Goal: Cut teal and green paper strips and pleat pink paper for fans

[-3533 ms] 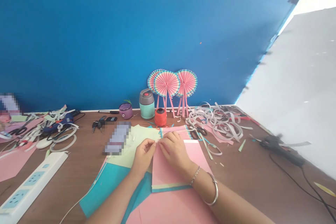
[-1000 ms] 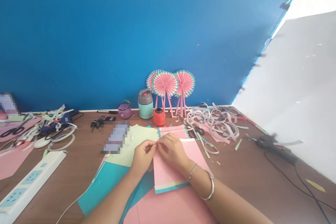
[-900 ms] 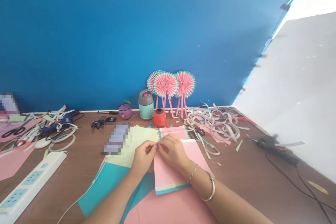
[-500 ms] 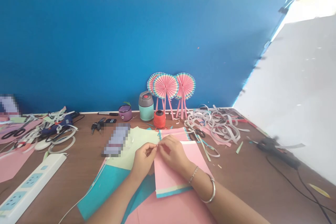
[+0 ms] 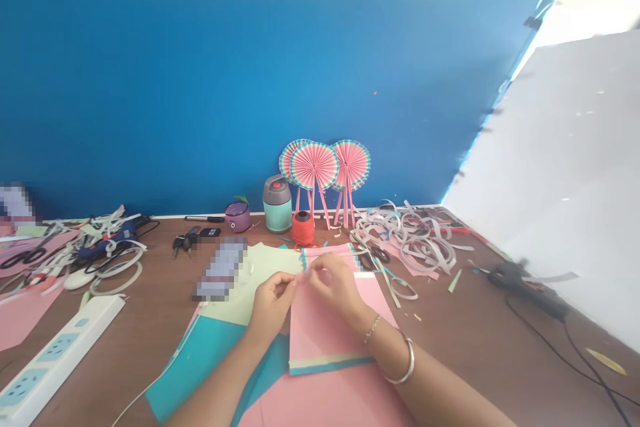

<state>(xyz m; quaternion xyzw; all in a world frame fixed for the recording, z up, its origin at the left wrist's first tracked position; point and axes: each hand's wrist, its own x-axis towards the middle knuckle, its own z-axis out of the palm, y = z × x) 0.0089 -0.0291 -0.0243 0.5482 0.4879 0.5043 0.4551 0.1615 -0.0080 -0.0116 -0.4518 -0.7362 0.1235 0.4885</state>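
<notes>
A pink paper sheet (image 5: 335,337) with cream and blue bands along its near edge lies in front of me. At its upper left corner, my left hand (image 5: 275,300) is closed in a pinch. My right hand (image 5: 333,283) reaches over the sheet, thumb and fingertips pinched close beside the left ones; what is between them is too small to make out. A white strip (image 5: 367,275) shows along the sheet's far edge. Just beyond lies a pleated pink paper piece (image 5: 333,255) with striped edges, partly covered by my right hand.
Pink folding fans (image 5: 315,167) stand behind a turquoise flask (image 5: 277,203) and a red thread spool (image 5: 303,228). Curled white strips (image 5: 425,240) and a dark glue gun (image 5: 525,287) lie right. Blue paper (image 5: 200,353), a phone (image 5: 223,268) and a power strip (image 5: 60,353) lie left.
My right fingertips have moved slightly to the right, away from the left ones. The pink sheet's near edge has shifted a little left.
</notes>
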